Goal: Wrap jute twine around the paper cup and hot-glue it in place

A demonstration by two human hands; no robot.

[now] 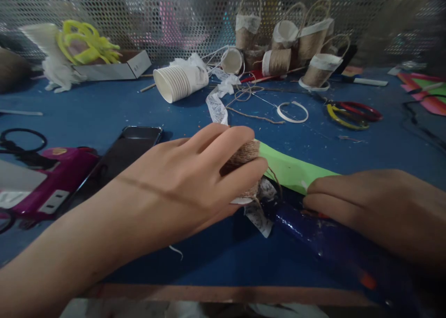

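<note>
My left hand point(195, 176) is closed around a small twine-wrapped cup point(248, 152), its fingers hiding most of the cup. A scrap of white lace point(259, 219) hangs below it, and a loose strand of twine curls off to the right. My right hand point(372, 204) grips a dark blue glue gun point(303, 227), whose nozzle end points at the cup's lower right side. Just behind the gun, a light green paper strip point(287, 167) runs between the two hands.
Twine-wrapped cup baskets point(315, 69) stand at the back right. Stacked paper cups point(177, 83) lie further left. Scissors point(348, 113) and a white ring point(292, 112) rest beyond my hands. A phone point(121, 158) and a magenta device point(62, 178) lie on the left. Perforated metal point(195, 21) closes off the back.
</note>
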